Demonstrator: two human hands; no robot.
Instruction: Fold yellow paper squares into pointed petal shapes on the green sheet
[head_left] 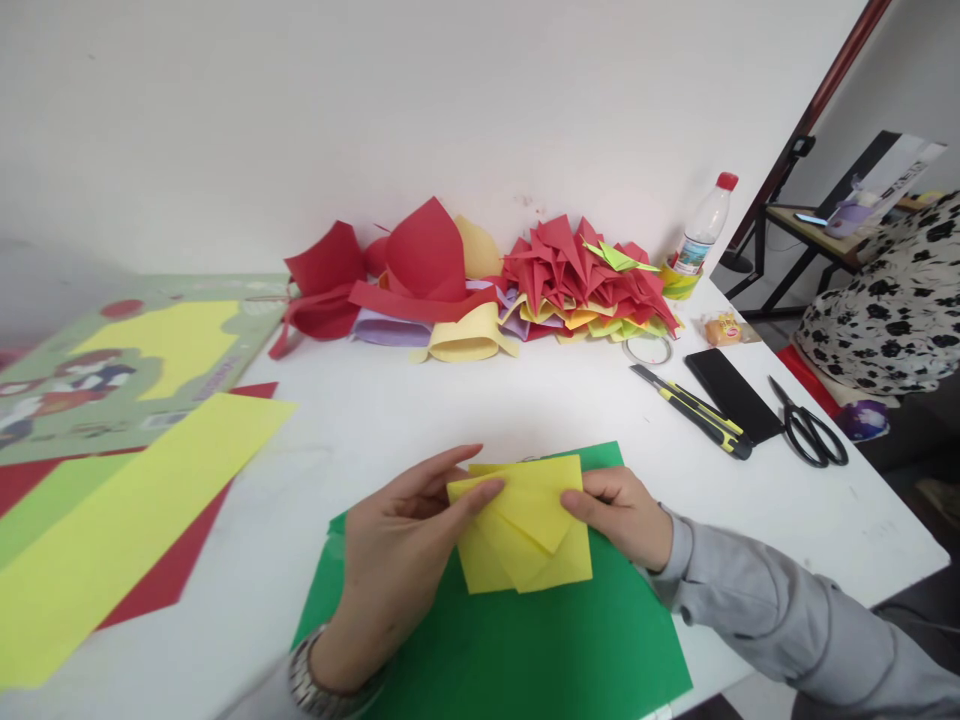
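Folded yellow paper (525, 540) is held up in front of me, with overlapping flaps on its near face. My left hand (409, 550) pinches its upper left part, thumb on the near side and fingers behind. On the right edge, my right hand (622, 510) grips the paper between thumb and fingers. Below both hands lies a green sheet (540, 650), flat on the white table. The fingertips behind the paper are hidden.
Long yellow (150, 530) and red (165, 580) sheets lie at left. Folded red paper pieces (555, 260) and paper shapes (427, 250) line the wall. A bottle (697, 235), utility knife (694, 410), black phone-like slab (731, 395) and scissors (810, 425) are at right. A person (892, 300) sits beyond.
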